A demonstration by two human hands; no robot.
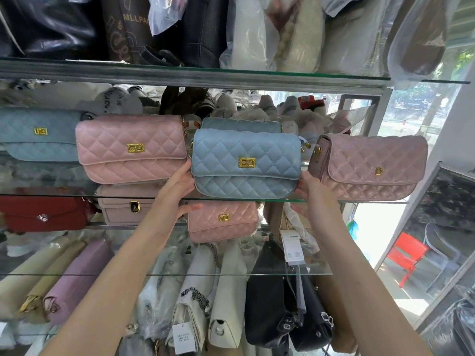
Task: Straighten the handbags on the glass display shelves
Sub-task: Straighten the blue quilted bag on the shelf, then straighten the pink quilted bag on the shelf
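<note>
At far right we see a red plastic chair (405,254) standing outside, beyond the glazing. Above it we note a white pillar (460,119). Left of that pillar, green trees (413,98) show through the window.

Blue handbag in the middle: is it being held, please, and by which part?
Yes: left hand and right hand hold the blue handbag by its lower side edges.
</note>
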